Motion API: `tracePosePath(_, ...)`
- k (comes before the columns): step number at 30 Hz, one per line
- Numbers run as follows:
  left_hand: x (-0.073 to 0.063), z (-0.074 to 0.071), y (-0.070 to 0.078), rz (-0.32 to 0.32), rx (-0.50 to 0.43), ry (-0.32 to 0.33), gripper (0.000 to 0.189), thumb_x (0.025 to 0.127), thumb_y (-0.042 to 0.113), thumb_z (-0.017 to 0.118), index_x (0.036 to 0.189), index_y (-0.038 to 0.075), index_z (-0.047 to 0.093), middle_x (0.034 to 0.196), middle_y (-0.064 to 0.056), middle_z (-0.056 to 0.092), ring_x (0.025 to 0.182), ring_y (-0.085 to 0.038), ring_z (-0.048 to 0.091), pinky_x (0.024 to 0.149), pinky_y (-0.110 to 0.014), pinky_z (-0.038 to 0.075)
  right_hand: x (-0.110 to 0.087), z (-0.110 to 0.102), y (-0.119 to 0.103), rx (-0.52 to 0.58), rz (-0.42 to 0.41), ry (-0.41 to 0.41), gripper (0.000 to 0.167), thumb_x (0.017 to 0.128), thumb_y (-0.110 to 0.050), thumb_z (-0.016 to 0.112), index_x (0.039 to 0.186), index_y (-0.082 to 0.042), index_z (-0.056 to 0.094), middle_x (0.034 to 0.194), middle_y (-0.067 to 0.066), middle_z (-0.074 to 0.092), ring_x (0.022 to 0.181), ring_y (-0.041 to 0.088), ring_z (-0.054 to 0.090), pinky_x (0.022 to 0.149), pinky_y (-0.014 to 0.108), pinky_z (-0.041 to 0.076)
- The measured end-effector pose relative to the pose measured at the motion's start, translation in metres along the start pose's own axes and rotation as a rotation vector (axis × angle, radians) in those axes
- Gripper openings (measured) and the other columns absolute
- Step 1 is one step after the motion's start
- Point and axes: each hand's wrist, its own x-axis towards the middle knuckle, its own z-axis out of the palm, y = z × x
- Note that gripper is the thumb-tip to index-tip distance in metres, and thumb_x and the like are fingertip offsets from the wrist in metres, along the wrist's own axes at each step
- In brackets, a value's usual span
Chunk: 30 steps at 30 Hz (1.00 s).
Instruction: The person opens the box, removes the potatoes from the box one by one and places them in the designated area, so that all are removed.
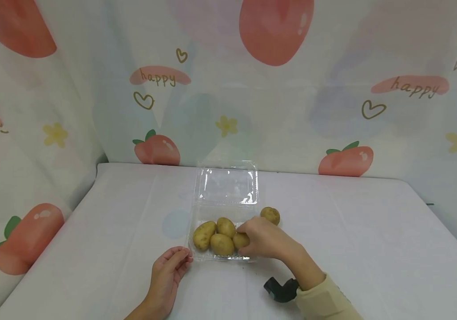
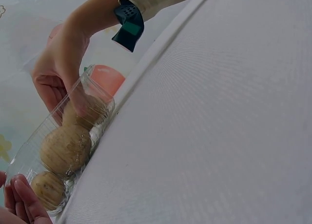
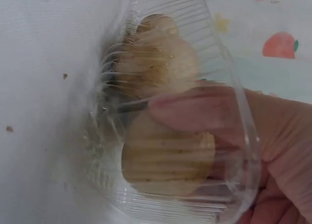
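A clear plastic clamshell box (image 1: 208,257) lies on the table with its lid (image 1: 228,186) raised at the back. Several potatoes (image 1: 222,245) fill the left and middle of its base. My right hand (image 1: 266,238) reaches in from the right and grips a potato (image 3: 168,155) between thumb and fingers, low inside the box; the ribbed plastic wall stands in front of it in the right wrist view. At the front left corner, my left hand (image 1: 170,271) pinches the box's rim. Another potato (image 1: 270,215) sits outside, just right of the box and behind my right hand.
A black curved object (image 1: 281,290) shows by my right wrist, beside the sleeve (image 1: 328,298). White cloth (image 1: 132,213) covers the table, and a printed curtain (image 1: 284,111) hangs along its back and left sides. Small dark specks (image 3: 9,129) dot the cloth near the box.
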Motion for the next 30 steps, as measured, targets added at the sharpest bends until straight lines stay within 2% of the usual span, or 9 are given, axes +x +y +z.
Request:
tracePosePath(4, 0.0, 0.0, 0.0, 0.0, -0.003, 0.0, 0.003, 0.088, 0.007, 0.056, 0.088, 0.003, 0.056, 0.083, -0.003, 0.058, 0.079, -0.011, 0.057, 0.074, -0.023, 0.048, 0.0, -0.004, 0.002, 0.053, -0.011, 0.039, 0.012, 0.068, -0.011, 0.073, 0.075, -0.01, 0.063, 0.059, -0.012, 0.043, 0.051, 0.001, 0.033, 0.045, 0.018, 0.03)
tracePosePath(6, 0.0, 0.0, 0.0, -0.004, 0.0, -0.001, 0.004, 0.089, 0.007, 0.056, 0.088, 0.004, 0.056, 0.084, -0.003, 0.058, 0.079, -0.011, 0.057, 0.074, -0.022, 0.048, 0.0, -0.004, 0.003, 0.106, -0.001, 0.049, 0.017, 0.069, -0.012, 0.075, 0.083, -0.006, 0.067, 0.065, -0.01, 0.052, 0.054, 0.001, 0.039, 0.048, 0.019, 0.035)
tracePosePath(10, 0.0, 0.0, 0.0, -0.012, 0.0, 0.005, 0.004, 0.089, 0.008, 0.056, 0.088, 0.004, 0.056, 0.084, -0.003, 0.058, 0.079, -0.011, 0.057, 0.074, -0.022, 0.048, 0.0, -0.001, 0.008, 0.246, 0.072, 0.075, 0.029, 0.07, -0.015, 0.076, 0.095, -0.002, 0.069, 0.084, -0.002, 0.066, 0.071, 0.006, 0.057, 0.063, 0.024, 0.048)
tracePosePath(13, 0.0, -0.001, -0.001, -0.015, -0.001, 0.004, 0.004, 0.089, 0.008, 0.056, 0.089, 0.004, 0.056, 0.084, -0.003, 0.058, 0.079, -0.011, 0.057, 0.074, -0.022, 0.048, 0.001, 0.001, 0.011, 0.357, 0.138, 0.118, 0.035, 0.069, -0.018, 0.077, 0.1, -0.002, 0.069, 0.093, 0.002, 0.068, 0.085, 0.011, 0.062, 0.075, 0.031, 0.051)
tracePosePath(16, 0.0, -0.001, -0.001, -0.015, 0.005, -0.003, 0.005, 0.089, 0.009, 0.056, 0.089, 0.004, 0.056, 0.084, -0.003, 0.058, 0.079, -0.011, 0.057, 0.074, -0.022, 0.048, 0.002, 0.002, 0.015, 0.439, 0.177, 0.172, 0.036, 0.069, -0.021, 0.078, 0.1, -0.003, 0.069, 0.091, 0.0, 0.068, 0.085, 0.012, 0.063, 0.076, 0.034, 0.051)
tracePosePath(21, 0.0, 0.0, 0.0, -0.012, 0.012, -0.004, 0.005, 0.089, 0.009, 0.056, 0.089, 0.003, 0.056, 0.084, -0.003, 0.058, 0.079, -0.011, 0.057, 0.074, -0.022, 0.048, 0.003, 0.003, 0.019, 0.512, 0.223, 0.225, 0.037, 0.07, -0.022, 0.079, 0.1, -0.003, 0.07, 0.089, 0.0, 0.068, 0.08, 0.011, 0.062, 0.072, 0.029, 0.051)
tracePosePath(30, 0.0, 0.0, 0.001, -0.01, 0.002, 0.002, 0.004, 0.088, 0.008, 0.056, 0.088, 0.003, 0.056, 0.083, -0.003, 0.058, 0.078, -0.011, 0.057, 0.074, -0.022, 0.048, 0.004, 0.001, 0.02, 0.656, 0.287, 0.308, 0.043, 0.071, -0.019, 0.078, 0.105, 0.004, 0.066, 0.095, 0.009, 0.067, 0.082, 0.016, 0.063, 0.071, 0.026, 0.051)
